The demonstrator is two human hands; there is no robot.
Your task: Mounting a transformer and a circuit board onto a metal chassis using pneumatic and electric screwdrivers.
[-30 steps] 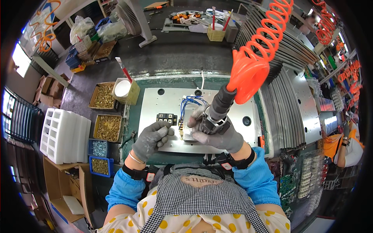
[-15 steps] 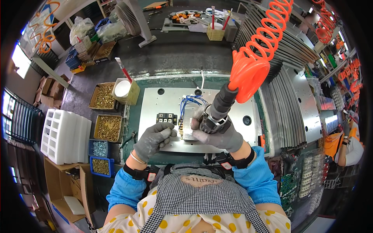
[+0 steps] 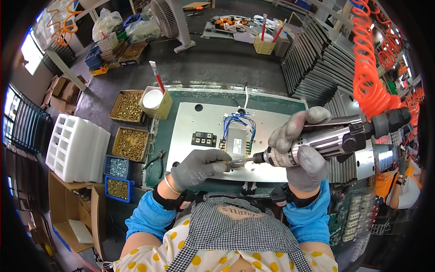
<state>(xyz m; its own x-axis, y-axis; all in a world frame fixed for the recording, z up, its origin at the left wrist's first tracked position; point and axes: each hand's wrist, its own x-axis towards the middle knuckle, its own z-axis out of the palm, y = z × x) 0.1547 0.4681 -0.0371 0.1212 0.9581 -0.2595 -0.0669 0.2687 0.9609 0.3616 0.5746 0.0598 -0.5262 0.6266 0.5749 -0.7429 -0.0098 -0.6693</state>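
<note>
My right hand (image 3: 302, 149), in a grey glove, wraps round a silver and black air screwdriver (image 3: 333, 139) held sideways, its bit pointing left. At the tip of the bit, my gloved left hand (image 3: 199, 168) pinches a small brass-coloured screw (image 3: 225, 162), partly hidden by the fingers. Both hands are above the near part of a light metal plate (image 3: 188, 122). On the plate stand a black terminal module (image 3: 204, 139) and a silver box with a white label (image 3: 236, 141), with blue wires (image 3: 240, 119) at its far side.
Left of the plate are boxes of brass screws (image 3: 128, 106), blue bins (image 3: 118, 188), pliers (image 3: 155, 162) and white foam blocks (image 3: 74, 149). A white tub (image 3: 152, 99) with a brush stands behind. An orange coiled hose (image 3: 369, 77) hangs at right, near stacked metal panels (image 3: 312, 54).
My right hand has swung the screwdriver from upright over the silver box to sideways at the right. My left hand has moved right to the bit's tip. The view has shifted slightly.
</note>
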